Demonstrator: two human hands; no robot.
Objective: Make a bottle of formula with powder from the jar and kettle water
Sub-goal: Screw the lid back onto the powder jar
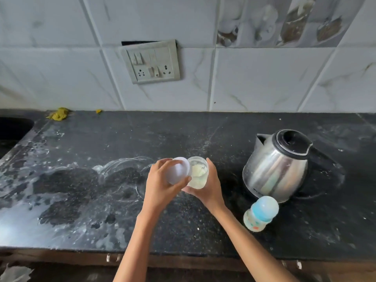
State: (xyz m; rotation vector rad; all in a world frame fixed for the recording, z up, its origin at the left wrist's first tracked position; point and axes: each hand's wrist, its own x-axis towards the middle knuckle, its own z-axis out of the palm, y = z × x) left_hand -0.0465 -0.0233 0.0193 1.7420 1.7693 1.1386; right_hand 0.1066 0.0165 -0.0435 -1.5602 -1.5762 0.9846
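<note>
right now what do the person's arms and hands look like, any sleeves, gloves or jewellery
Both arms are bare from the bottom edge of the picture up to the fingers: no sleeves show. The left hand and right hand wear no gloves, and no rings, bracelets or watch are visible on the sides that face the camera.

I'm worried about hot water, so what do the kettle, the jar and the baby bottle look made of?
Kettle: polished metal, likely stainless steel, with mirror reflections; black lid, seemingly plastic. Jar: clear, powder visible through it; glass or plastic, can't tell. Baby bottle: translucent, probably plastic, with a frosted cap.
</note>
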